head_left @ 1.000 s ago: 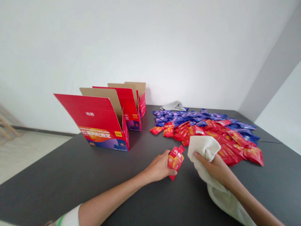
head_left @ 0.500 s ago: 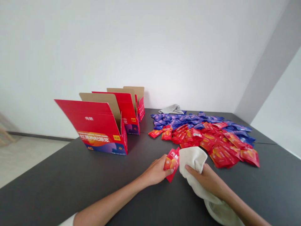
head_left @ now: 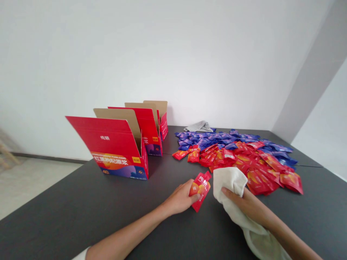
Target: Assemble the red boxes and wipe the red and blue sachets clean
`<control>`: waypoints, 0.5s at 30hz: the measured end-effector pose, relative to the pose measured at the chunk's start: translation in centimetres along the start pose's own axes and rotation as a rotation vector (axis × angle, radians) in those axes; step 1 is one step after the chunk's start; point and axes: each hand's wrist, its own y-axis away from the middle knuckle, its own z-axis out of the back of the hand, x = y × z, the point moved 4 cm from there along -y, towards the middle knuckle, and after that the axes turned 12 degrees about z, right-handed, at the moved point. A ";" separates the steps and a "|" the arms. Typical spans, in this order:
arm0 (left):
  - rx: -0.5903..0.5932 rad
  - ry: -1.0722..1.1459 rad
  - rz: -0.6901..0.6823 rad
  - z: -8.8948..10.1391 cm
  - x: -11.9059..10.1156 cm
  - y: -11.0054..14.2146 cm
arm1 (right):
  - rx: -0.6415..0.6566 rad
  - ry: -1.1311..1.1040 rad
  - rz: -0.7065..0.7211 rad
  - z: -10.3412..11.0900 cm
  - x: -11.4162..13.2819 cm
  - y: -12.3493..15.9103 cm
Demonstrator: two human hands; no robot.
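The red pouch is in the L hand, above the near part of the dark table; whether its lower corner touches the table, I can't tell. Compared w/ half a sec. ago, the main diff. is at its R edge: then the white cloth covered its top corner in the view, now there is a visible gap b/w them and the small top tab shows again. The pouch itself stays in approx. the same place.

Its look: flat, bright red, w/ white characters near the top and an orange fruit pic. in the middle. It is tilted, top end leaning to the R, and looks unbent.

The L hand is closed narrowly on its left side, thumb across the front. The R hand is closed around the bunched cloth, whose long end hangs down under the forearm.

Behind the cloth, on the table, lies a heap of red pouches, w/ blue-purple pouches behind and to the R of it. A grey cloth lies at the far edge, near the wall. On the L side stand the nearest box, a second box and a third box, in a row, flaps up.
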 end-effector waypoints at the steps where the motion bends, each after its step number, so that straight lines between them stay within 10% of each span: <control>1: -0.005 -0.008 0.002 0.0 0.1 -0.1 | 0.010 0.012 -0.004 0.0 0.0 0.0; 15: -0.062 -0.074 0.007 -0.6 0.4 -1.1 | -0.135 0.153 0.139 0.4 -1.0 -1.1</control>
